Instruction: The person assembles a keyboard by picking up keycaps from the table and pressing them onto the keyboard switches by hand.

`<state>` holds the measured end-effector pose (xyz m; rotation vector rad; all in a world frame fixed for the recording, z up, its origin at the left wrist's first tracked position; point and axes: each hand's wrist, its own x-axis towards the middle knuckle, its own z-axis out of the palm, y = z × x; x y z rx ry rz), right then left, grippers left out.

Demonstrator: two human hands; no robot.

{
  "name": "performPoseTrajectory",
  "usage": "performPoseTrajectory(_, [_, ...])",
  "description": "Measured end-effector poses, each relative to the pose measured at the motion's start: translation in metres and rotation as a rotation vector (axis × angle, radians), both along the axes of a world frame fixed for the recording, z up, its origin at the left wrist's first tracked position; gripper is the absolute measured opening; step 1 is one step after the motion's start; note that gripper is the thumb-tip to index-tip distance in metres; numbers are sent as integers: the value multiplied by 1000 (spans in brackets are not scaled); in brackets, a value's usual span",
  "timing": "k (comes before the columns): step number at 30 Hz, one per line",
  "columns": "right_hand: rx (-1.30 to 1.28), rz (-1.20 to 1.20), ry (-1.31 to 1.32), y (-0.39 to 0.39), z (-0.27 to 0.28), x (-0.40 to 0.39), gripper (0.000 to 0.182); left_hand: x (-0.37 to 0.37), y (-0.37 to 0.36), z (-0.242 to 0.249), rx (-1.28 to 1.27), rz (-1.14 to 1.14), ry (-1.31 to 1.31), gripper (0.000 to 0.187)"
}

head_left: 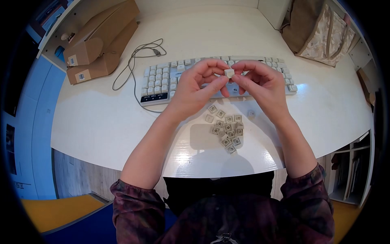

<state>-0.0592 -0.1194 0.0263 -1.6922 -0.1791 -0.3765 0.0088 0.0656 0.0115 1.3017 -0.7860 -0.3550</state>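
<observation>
A pale keycap [229,73] is pinched between the fingertips of both my hands, above the middle of the keyboard. My left hand [205,81] holds its left side, and my right hand [258,79] holds its right side. Behind and below them lies a white keyboard [158,81], its number-pad end at the left; my hands hide part of its middle, where some keycaps are off. Nearer to me, several loose keycaps [228,127] lie in a cluster on the white desk, most with their undersides up. A small translucent piece [251,114] lies right of the cluster.
A grey cable [131,67] loops on the desk [93,122] left of the keyboard. Brown cardboard boxes [91,49] stand at the back left. A brown and patterned bag [321,36] is at the back right. The desk's curved front edge is close to my body.
</observation>
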Motion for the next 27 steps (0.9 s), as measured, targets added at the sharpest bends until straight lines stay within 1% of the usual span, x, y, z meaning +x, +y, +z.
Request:
performPoseTrajectory(4, [16,27,2,-3,-5,4,22,-5,-2,3,44,111,-26,25])
performPoseTrajectory(7, [-21,19,55,-4,-2,2,20,-5,-3,0,32,114,-78,24])
performPoseTrajectory(10, [-25,10,30,-5,-2,3,20,-7,-3,1,61,125,-96,22])
performPoseTrajectory(13, [-232,-33,-163,-6,-4,4,22,-6,-4,-1,7,110,-67,22])
performPoseTrajectory(16, [-266,-36,-260,-7,-5,7,25,-8,-5,1,20,121,-50,22])
performPoseTrajectory(19, [-196,-28,-240,-12,-4,9,23,-10,-6,5,21,103,-31,26])
performPoseTrajectory(22, [-115,-100,-116,-26,6,9,21,-11,-10,5,27,204,-176,31])
performPoseTrajectory(23, [-69,-130,-104,-30,11,8,19,-8,-9,5,69,264,-213,31])
performPoseTrajectory(26, [-72,-206,-87,-39,15,12,21,8,0,-1,210,428,-329,31])
performPoseTrajectory(27, [-158,-203,-64,-44,11,14,20,13,2,-4,269,475,-372,30])
